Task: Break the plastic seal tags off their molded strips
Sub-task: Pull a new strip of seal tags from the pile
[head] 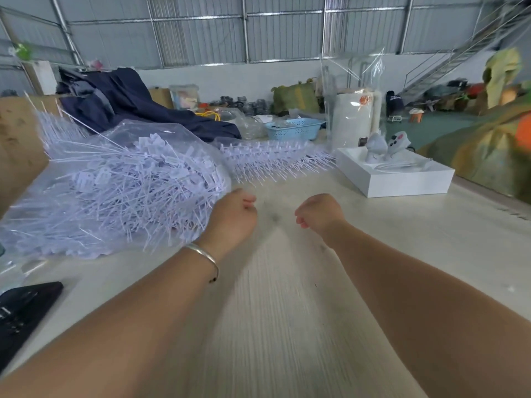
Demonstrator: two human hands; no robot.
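A big heap of loose white plastic seal tags (115,193) lies on a clear plastic sheet at the left of the table. Beyond it, molded strips (275,159) with tags still attached lie in a row, their thin tails pointing toward me. My left hand (234,216) hovers at the heap's right edge with fingers curled under and nothing visible in it. My right hand (319,211) hangs over bare table to its right, fingers also curled and holding nothing that shows. Both hands are blurred.
A white shallow box (402,179) with small grey items stands at the right. A blue basket (296,129), dark cloth (138,107) and a clear bag with a white roll (353,116) sit behind. A black object (20,314) lies at the near left. The light wooden table (287,311) stretches toward me.
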